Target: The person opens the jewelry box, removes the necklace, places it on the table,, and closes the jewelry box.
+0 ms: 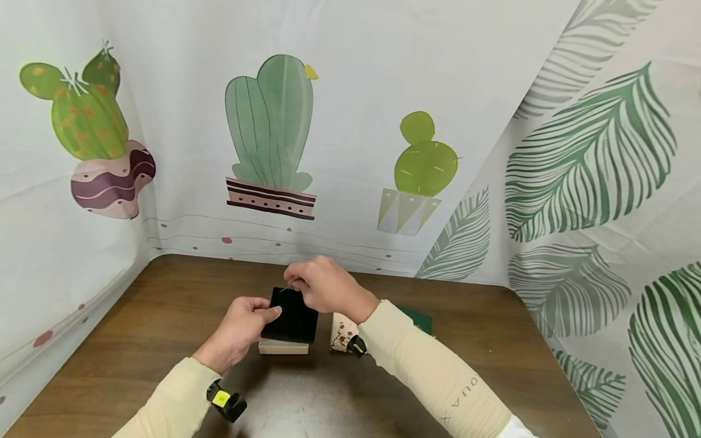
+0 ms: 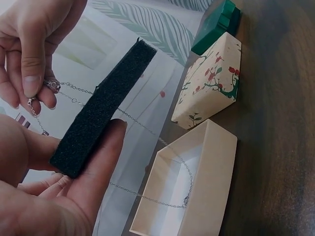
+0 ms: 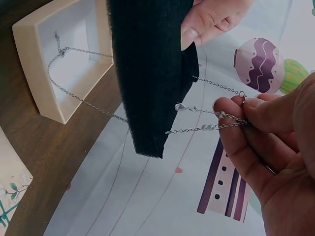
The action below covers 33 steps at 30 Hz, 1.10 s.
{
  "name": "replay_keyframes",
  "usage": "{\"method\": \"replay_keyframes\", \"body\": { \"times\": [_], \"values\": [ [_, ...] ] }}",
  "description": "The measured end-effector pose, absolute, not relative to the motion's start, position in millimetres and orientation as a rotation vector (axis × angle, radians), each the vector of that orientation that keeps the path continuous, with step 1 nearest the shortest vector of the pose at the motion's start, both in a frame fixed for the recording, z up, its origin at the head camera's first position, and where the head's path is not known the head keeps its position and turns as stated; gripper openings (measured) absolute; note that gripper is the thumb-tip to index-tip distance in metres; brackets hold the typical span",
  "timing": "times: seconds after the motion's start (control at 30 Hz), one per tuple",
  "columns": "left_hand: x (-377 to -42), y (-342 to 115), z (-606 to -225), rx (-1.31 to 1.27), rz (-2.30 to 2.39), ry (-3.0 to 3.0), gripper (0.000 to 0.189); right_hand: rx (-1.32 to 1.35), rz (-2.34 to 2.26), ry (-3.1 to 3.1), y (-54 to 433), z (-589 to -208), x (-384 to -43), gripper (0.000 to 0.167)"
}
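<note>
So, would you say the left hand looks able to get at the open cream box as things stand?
Probably not without freeing itself first: the left hand is holding the black pad over the open cream box, with the silver chain hanging between them.

Pad (image 1: 292, 319): solid black. Chain (image 3: 84, 102): silver; beads (image 3: 208, 128) white. Box (image 2: 216, 182): cream outside, white inside. Floral box (image 2: 211, 78): cream ground, red blossoms (image 2: 234, 71), green leaves (image 2: 195, 118). Object (image 2: 214, 28) beyond it: green. Table (image 1: 465, 353): brown, wood-grained. Sleeves (image 1: 432, 371): cream; dark lettering (image 1: 461, 398) on right. Backdrop (image 1: 350, 79): white, printed with green cacti (image 1: 285, 121), banded pots (image 1: 271, 198), green and grey striped fronds (image 1: 594, 155).
</note>
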<state>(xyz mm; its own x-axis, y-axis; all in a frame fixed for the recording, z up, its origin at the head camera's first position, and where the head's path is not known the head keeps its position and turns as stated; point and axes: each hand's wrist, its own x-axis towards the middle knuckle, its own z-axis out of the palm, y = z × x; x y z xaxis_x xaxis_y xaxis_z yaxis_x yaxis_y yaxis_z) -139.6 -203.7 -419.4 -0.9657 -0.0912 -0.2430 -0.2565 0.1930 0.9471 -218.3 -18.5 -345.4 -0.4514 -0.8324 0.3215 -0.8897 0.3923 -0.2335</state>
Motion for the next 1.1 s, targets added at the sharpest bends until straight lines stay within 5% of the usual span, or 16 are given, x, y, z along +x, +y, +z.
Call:
{"method": "replay_keyframes", "body": {
  "times": [1.1],
  "values": [
    [-137.3,-203.3,-426.0,-0.348,1.817,2.386,0.038,1.567,0.561,-2.445,-18.4,-336.0,-218.2,0.022]
  ]
}}
